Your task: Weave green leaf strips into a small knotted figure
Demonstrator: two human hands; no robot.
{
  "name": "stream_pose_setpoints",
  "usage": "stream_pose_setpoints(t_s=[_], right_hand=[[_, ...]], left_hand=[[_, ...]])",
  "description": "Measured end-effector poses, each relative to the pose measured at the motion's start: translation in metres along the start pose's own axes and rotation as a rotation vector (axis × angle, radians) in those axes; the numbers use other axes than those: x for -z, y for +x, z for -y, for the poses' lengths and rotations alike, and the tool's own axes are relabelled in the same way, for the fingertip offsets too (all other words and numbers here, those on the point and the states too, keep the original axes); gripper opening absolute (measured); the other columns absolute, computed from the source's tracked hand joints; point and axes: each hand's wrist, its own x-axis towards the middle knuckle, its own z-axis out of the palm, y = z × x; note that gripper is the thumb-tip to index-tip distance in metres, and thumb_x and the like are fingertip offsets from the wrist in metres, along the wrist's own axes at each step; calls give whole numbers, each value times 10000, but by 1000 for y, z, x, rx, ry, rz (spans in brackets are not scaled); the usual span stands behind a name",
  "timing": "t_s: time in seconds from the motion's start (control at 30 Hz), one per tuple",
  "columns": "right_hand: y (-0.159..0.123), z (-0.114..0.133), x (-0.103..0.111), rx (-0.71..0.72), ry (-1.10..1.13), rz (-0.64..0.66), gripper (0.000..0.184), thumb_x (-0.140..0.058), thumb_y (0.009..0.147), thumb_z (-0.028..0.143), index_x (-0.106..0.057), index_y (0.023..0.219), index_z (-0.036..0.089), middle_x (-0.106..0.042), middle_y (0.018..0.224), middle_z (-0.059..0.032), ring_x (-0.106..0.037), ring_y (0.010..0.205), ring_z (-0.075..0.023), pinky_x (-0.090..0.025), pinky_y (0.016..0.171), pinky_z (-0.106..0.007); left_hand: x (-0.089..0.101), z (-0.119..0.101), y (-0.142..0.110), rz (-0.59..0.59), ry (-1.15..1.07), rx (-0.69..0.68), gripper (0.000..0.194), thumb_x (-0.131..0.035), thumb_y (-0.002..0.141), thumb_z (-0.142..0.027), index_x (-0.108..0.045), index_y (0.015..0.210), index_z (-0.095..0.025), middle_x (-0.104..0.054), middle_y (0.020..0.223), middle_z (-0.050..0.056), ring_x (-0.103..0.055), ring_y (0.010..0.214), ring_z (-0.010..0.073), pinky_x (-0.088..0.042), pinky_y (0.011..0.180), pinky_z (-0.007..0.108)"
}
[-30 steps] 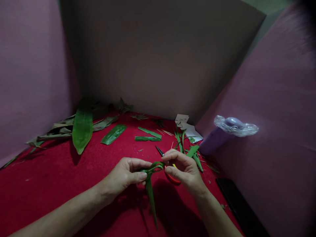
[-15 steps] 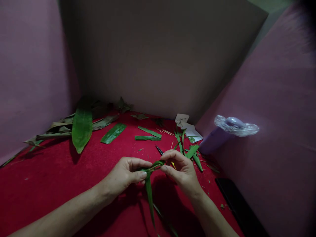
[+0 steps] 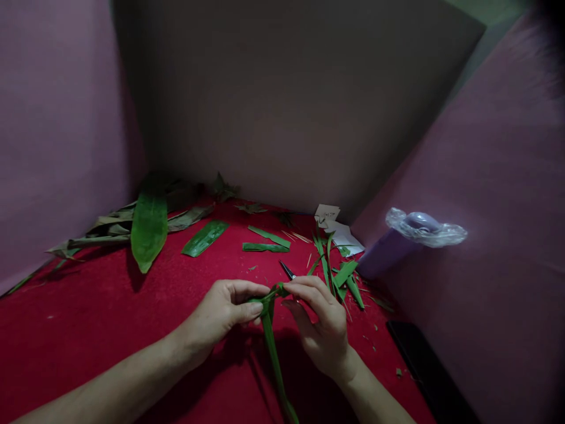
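My left hand (image 3: 225, 309) pinches a folded green leaf strip (image 3: 273, 347) between thumb and fingers. One long tail of the strip hangs down towards the bottom edge of the view. At the strip's short, curled upper end, the fingertips of my right hand (image 3: 320, 321) press on the leaf, with the thumb a little lower and apart. Just behind the right fingers lie scissors (image 3: 286, 270), their blades pointing away and their handles hidden by the hand.
Red cloth (image 3: 110, 341) covers the surface. Cut leaf pieces (image 3: 205, 238) lie behind my hands, with a large leaf (image 3: 149, 229) at left. Leaf strips (image 3: 346, 274), papers (image 3: 344, 235), a purple container with clear plastic (image 3: 388, 250) and a black flat object (image 3: 424, 359) are at right.
My right fingers have moved slightly left along the leaf's upper end, and the thumb has come away from it. The loop looks smaller and tighter. My left hand keeps its pinch.
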Motion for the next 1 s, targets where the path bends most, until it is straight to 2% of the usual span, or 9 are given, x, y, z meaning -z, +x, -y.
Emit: stream_pose_setpoints(t_s=[0.2,0.4,0.53,0.6,0.67,0.73,0.83,0.9,1.0], right_hand=[[-3,1,-4,-26,38,32,373,-513,811,59,-589,1092,293,-534,1009,-61,-549,930,-189,-475,797,-335],[-4,2,-6,-74,147,69,391,-509,823,80,-576,1129,313,-479,1083,-56,-523,987,-182,-463,815,-322],[-4,4,-5,-84,204,102,352,-545,824,167,-567,1149,300,-482,1130,-61,-498,1041,-205,-426,871,-350],[-5,4,-5,-114,237,62,347,-515,850,251,-527,1196,266,-492,1148,-79,-487,1061,-222,-411,884,-366],[-6,4,-6,-220,283,-22,290,-431,894,307,-538,1153,232,-535,1084,-82,-517,1002,-211,-422,845,-351],[-4,2,-9,-375,332,-45,236,-401,911,325,-592,982,206,-582,907,-53,-552,855,-174,-432,760,-302],[-1,-1,-14,-582,485,107,239,-505,861,359,-585,739,170,-556,671,-4,-518,648,-122,-405,629,-241],[0,-3,-16,-671,641,182,237,-578,808,370,-564,700,159,-538,619,14,-480,580,-99,-383,580,-221],[-1,-4,-19,-733,769,190,213,-651,742,345,-545,712,163,-527,611,31,-449,545,-83,-362,547,-208]], left_hand=[[2,3,1,-28,-11,-2,292,-745,616,-184,-677,895,-129,-672,692,14,-564,571,87,-455,596,219],[7,8,3,80,-65,-42,346,-720,661,-171,-646,999,-185,-662,778,12,-568,605,84,-441,596,209],[7,9,2,122,-88,-62,361,-713,665,-161,-639,1018,-194,-649,888,32,-552,625,83,-441,600,211],[6,8,2,127,-95,-75,334,-705,673,-161,-644,1000,-188,-644,902,36,-544,623,83,-439,592,210],[6,6,2,128,-98,-93,329,-695,683,-152,-643,1006,-188,-641,929,40,-540,637,81,-438,601,206],[6,5,2,127,-91,-105,332,-689,687,-141,-643,1012,-190,-643,948,42,-537,646,78,-436,607,199],[5,4,2,121,-87,-108,330,-691,680,-133,-647,1004,-181,-655,953,55,-560,704,100,-435,616,195],[5,5,3,110,-87,-105,337,-694,678,-136,-644,1009,-173,-661,950,65,-574,735,115,-435,623,199],[5,6,4,103,-84,-83,377,-689,690,-160,-618,1059,-178,-660,965,75,-587,720,125,-444,633,228]])
